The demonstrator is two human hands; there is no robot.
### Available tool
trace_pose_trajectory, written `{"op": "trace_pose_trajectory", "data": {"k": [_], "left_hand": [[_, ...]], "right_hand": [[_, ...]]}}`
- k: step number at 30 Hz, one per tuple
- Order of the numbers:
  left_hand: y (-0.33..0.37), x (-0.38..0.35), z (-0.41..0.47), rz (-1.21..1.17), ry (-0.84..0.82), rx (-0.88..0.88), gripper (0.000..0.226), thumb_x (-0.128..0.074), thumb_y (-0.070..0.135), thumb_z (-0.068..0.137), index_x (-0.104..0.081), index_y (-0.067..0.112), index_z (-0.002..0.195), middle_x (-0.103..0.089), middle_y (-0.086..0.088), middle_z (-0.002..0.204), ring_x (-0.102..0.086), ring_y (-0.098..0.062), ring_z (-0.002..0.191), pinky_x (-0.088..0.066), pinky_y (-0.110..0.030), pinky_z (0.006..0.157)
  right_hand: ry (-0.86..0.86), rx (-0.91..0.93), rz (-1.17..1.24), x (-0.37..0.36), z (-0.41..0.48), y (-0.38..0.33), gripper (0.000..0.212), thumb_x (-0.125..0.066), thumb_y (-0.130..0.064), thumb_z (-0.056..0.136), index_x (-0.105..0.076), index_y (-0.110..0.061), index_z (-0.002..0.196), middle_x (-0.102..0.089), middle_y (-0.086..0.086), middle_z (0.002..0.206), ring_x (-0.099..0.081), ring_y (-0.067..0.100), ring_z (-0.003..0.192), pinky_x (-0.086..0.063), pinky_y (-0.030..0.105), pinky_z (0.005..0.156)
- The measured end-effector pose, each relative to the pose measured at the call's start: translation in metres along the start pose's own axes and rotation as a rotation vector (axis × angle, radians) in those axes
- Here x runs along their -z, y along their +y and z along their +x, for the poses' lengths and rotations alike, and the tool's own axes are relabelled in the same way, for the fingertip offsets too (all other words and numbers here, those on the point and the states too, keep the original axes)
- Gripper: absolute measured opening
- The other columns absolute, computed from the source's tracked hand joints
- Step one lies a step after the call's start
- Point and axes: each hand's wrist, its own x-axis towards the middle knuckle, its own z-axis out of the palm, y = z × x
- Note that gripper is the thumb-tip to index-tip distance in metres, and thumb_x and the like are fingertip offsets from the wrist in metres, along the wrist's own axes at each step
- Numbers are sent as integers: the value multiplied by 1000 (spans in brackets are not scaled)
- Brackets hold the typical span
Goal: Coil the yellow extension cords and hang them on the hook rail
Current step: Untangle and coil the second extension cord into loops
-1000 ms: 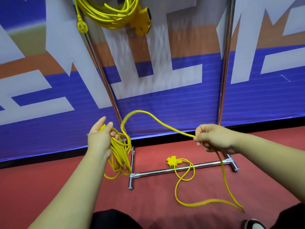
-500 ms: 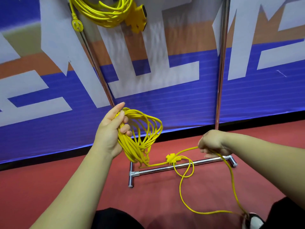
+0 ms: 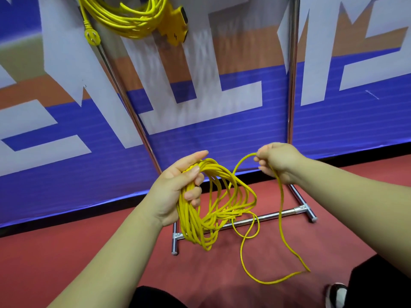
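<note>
The left hand [image 3: 173, 192] is in the middle of the frame. Its grip is closed round a bunch of yellow cord loops [image 3: 191, 225], with the fingers curled over the top of the bunch and the thumb sticking up past it. The loops hang down from the hand in a loose ring. Just to the right, the right hand [image 3: 281, 162] has a small, tight grip on one strand of the same cord, pinched between thumb and fingers. From that pinch, one bit of cord bends in a little arch back to the bunch. The other bit, the loose cord [image 3: 280, 210], drops down to the red floor [image 3: 66, 263] at the lower right, turns, and curls back up to the bunch. Behind the hands stands a shiny metal rack [image 3: 266, 216] with two tall poles and a bar near the floor. At the top of the frame, left of the middle, a second yellow coil [image 3: 131, 18] hangs all wound up. Its round plug [image 3: 91, 37] dangles on the left and its yellow socket block [image 3: 175, 27] is on the right. The top edge cuts off what it hangs on. A blue, white and orange banner [image 3: 222, 134] fills the wall behind. A shoe [image 3: 335, 294] shows in the lower right corner.
</note>
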Motion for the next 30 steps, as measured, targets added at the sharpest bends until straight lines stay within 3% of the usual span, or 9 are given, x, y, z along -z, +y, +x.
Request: {"op": "trace_pose_trajectory", "data": {"k": [7,11,14,19,24,27,28,30], "left_hand": [[-6,1,4,3,-32,66,45,-51,24,97,-56,34,141,-49,-8,75,-40,-12,42,-42,-25,44],[-10,0,9,11,-7,108,44,-46,37,98,-52,40,142,-49,-12,75,-40,-16,42,-42,-27,46],[-14,-4,12,13,12,144,48,-47,46,94,-51,42,141,-50,-13,74,-41,-18,42,-42,-28,46],[-27,-7,16,12,79,213,55,-41,59,92,-41,45,146,-50,-14,75,-41,-19,45,-42,-28,46],[-35,-4,24,-22,210,172,57,-31,67,98,-25,49,151,-52,-14,75,-44,-22,51,-42,-31,55],[-32,-6,27,-80,311,166,52,-35,67,97,-35,45,144,-52,-14,75,-45,-23,54,-43,-33,57],[-31,-8,28,-96,322,156,49,-36,67,97,-46,39,136,-52,-14,75,-45,-23,54,-42,-34,58],[-30,-11,29,-77,335,122,51,-35,64,99,-73,31,99,-54,-11,73,-44,-23,58,-40,-35,62]], "right_hand": [[-58,105,117,0,-16,-41,5,-58,-11,97,-61,-15,96,-71,5,84,-56,5,55,-55,21,56],[-152,152,139,-2,-34,-60,14,-58,-6,96,-62,-15,105,-75,8,97,-57,10,65,-55,25,66],[-233,213,133,-1,-46,-72,19,-55,-3,96,-62,-16,109,-76,5,104,-59,12,66,-55,25,64],[-311,353,-41,1,-64,-82,19,-52,-4,98,-61,-17,110,-77,2,104,-58,12,65,-53,26,65],[-441,399,-168,-4,-85,-74,17,-51,-5,99,-61,-17,104,-77,1,104,-55,11,62,-51,26,64],[-518,423,-228,-10,-97,-67,17,-49,-3,99,-61,-15,101,-76,4,103,-53,12,60,-50,26,62],[-539,435,-252,-12,-100,-63,17,-49,-2,99,-61,-13,101,-76,4,102,-53,12,60,-50,26,61],[-575,463,-327,-16,-108,-56,14,-51,-3,99,-61,-13,99,-76,-1,90,-56,10,59,-50,25,59]]}}
